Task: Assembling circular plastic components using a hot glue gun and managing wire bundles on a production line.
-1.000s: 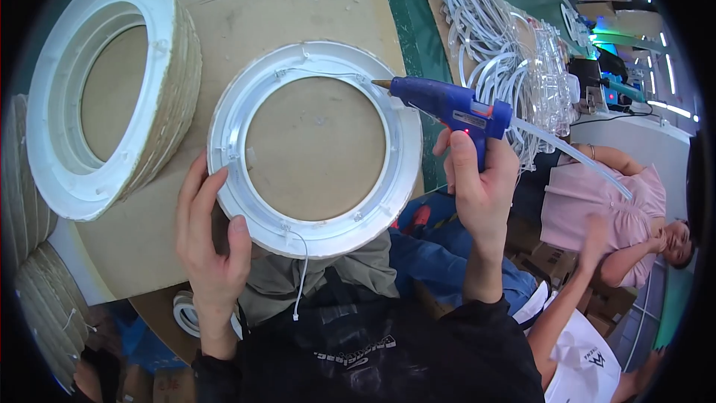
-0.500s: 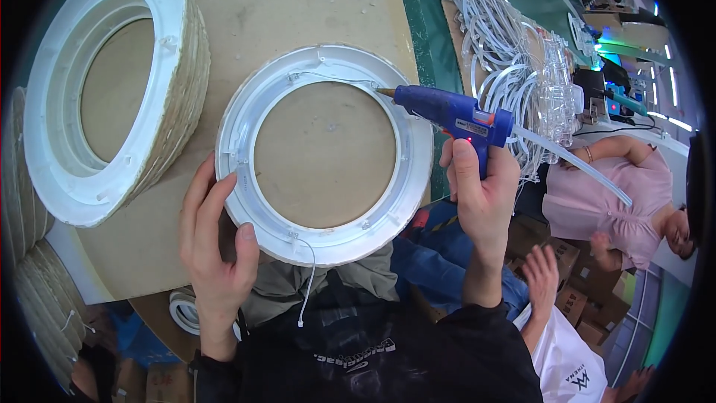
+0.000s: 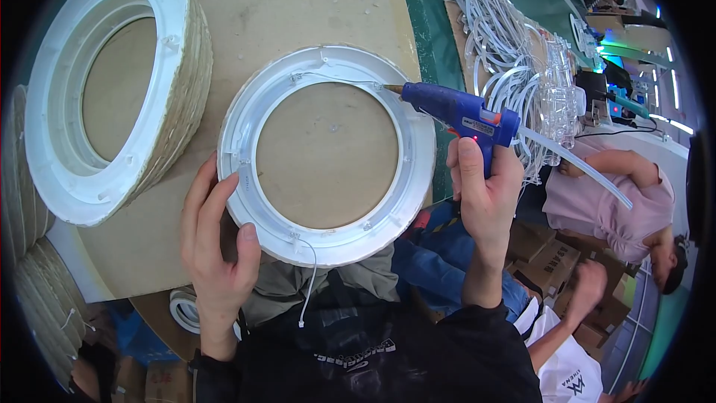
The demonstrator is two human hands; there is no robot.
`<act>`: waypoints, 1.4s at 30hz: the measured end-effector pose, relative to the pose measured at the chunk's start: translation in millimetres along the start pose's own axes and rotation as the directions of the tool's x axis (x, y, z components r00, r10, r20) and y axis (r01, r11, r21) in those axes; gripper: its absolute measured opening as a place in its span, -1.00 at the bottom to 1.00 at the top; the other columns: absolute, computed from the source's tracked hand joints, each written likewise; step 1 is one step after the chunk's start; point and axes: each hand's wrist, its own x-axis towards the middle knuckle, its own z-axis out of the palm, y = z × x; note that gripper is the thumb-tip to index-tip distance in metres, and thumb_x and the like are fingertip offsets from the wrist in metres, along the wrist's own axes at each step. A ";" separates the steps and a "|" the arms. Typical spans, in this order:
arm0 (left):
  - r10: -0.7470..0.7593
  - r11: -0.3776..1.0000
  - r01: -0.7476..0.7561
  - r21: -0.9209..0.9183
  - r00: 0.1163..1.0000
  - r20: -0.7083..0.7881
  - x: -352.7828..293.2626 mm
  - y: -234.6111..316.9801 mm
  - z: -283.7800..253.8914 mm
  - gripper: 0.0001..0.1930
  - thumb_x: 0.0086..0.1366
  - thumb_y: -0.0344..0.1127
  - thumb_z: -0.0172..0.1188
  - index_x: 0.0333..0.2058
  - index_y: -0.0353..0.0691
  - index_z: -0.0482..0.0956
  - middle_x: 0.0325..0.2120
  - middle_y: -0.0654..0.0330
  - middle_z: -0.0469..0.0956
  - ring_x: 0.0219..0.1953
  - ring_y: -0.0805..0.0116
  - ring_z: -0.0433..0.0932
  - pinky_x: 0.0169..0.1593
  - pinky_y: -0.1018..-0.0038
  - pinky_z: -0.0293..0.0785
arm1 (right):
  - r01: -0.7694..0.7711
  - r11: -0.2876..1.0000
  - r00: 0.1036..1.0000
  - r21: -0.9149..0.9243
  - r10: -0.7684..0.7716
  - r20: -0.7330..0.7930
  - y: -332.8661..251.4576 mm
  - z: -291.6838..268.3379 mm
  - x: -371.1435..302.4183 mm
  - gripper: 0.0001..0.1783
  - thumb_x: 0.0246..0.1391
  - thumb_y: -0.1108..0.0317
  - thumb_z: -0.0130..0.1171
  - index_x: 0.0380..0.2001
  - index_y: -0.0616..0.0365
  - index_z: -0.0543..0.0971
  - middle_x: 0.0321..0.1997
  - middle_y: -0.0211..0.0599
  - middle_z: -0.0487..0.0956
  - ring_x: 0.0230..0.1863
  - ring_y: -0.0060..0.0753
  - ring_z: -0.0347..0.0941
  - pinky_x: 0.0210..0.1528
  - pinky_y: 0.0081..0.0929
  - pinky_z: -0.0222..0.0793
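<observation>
A white ring-shaped lamp housing (image 3: 416,172) lies open side up on the board in front of me. Its channel holds a clear strip and thin wires, and a white lead (image 3: 312,283) with a small plug hangs off its near edge. My left hand (image 3: 216,250) has its fingers apart, with fingertips against the ring's left rim. In my right hand (image 3: 488,198) is a blue hot glue gun (image 3: 447,107), gripped by its handle, a red light lit on it. A translucent glue stick (image 3: 578,163) sticks out of its back. The nozzle points left, over the ring's upper right part near a wire.
A stack of similar white rings (image 3: 168,97) stands at the left on the brown board (image 3: 298,11). Bundled white wires with clear parts (image 3: 503,60) lie at the right. Two people sit at the right, one in pink (image 3: 597,194), one in white (image 3: 559,354). Cardboard boxes (image 3: 548,261) stand near them.
The glue gun and my right hand have shifted slightly right. My left hand stays against the rim. At the right, the arms of both nearby people have moved.
</observation>
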 end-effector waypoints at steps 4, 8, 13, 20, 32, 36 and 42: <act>-0.002 1.000 0.002 0.007 1.000 -0.002 -0.6 1.1 0.1 -0.54 0.28 -0.31 0.07 0.12 -0.38 0.46 0.21 -0.24 0.35 0.27 -0.13 0.36 0.31 0.12 0.23 | -0.026 0.999 1.000 -0.024 0.026 0.004 1.4 -1.7 -0.6 -0.75 0.38 0.29 0.03 -0.15 0.31 0.48 -0.47 -0.45 0.50 -0.65 -0.79 0.24 -0.64 -0.74 0.09; 0.006 1.000 -0.006 0.017 1.000 -0.005 -0.8 0.4 0.0 -0.54 0.27 -0.31 0.06 0.12 -0.38 0.46 0.21 -0.23 0.35 0.26 -0.13 0.36 0.31 0.11 0.23 | -0.029 1.000 1.000 0.001 0.029 0.007 1.2 -0.1 -0.8 -0.75 0.39 0.29 0.02 -0.13 0.31 0.47 -0.46 -0.44 0.50 -0.65 -0.79 0.24 -0.65 -0.74 0.10; 0.016 1.000 -0.015 0.011 1.000 -0.023 0.1 -0.3 0.8 -0.54 0.23 -0.36 0.09 0.10 -0.38 0.48 0.20 -0.22 0.38 0.23 -0.13 0.40 0.28 0.13 0.28 | -0.018 1.000 1.000 0.003 0.018 -0.004 3.9 0.2 -2.1 -0.76 0.39 0.29 0.02 -0.14 0.30 0.47 -0.47 -0.45 0.49 -0.65 -0.79 0.24 -0.64 -0.73 0.08; 0.040 0.999 -0.038 0.039 0.998 -0.039 1.4 -0.4 1.2 -0.55 0.20 -0.40 0.11 0.09 -0.38 0.50 0.18 -0.21 0.40 0.20 -0.13 0.43 0.25 0.15 0.33 | -0.017 1.000 1.000 -0.003 0.017 0.002 5.4 0.7 -3.4 -0.75 0.38 0.27 0.04 -0.22 0.30 0.49 -0.51 -0.48 0.47 -0.65 -0.79 0.23 -0.64 -0.73 0.07; 0.034 0.999 -0.033 0.020 0.998 -0.046 -3.5 0.2 2.5 -0.56 0.22 -0.39 0.10 0.09 -0.38 0.50 0.18 -0.21 0.40 0.20 -0.13 0.43 0.25 0.15 0.33 | 0.005 1.000 1.000 0.017 -0.005 0.001 6.3 1.2 -9.2 -0.71 0.38 0.24 0.05 -0.30 0.28 0.49 -0.59 -0.51 0.43 -0.67 -0.79 0.21 -0.64 -0.72 0.06; 0.019 1.000 -0.018 0.010 0.999 -0.051 -3.7 -1.7 1.3 -0.56 0.22 -0.39 0.10 0.09 -0.39 0.50 0.18 -0.21 0.40 0.20 -0.14 0.43 0.25 0.15 0.33 | -0.012 1.000 1.000 -0.025 0.012 0.005 5.4 3.5 -7.5 -0.73 0.37 0.25 0.05 -0.30 0.28 0.50 -0.58 -0.50 0.44 -0.67 -0.79 0.22 -0.64 -0.71 0.07; 0.060 0.998 -0.060 0.008 0.998 -0.030 4.8 1.4 0.4 -0.57 0.23 -0.51 0.00 0.09 -0.38 0.50 0.18 -0.22 0.39 0.21 -0.14 0.42 0.25 0.18 0.32 | -0.064 0.996 0.998 0.068 0.065 -0.020 -2.4 -2.8 -5.5 -0.73 0.37 0.28 0.02 -0.23 0.31 0.55 -0.52 -0.40 0.56 -0.63 -0.74 0.33 -0.62 -0.72 0.18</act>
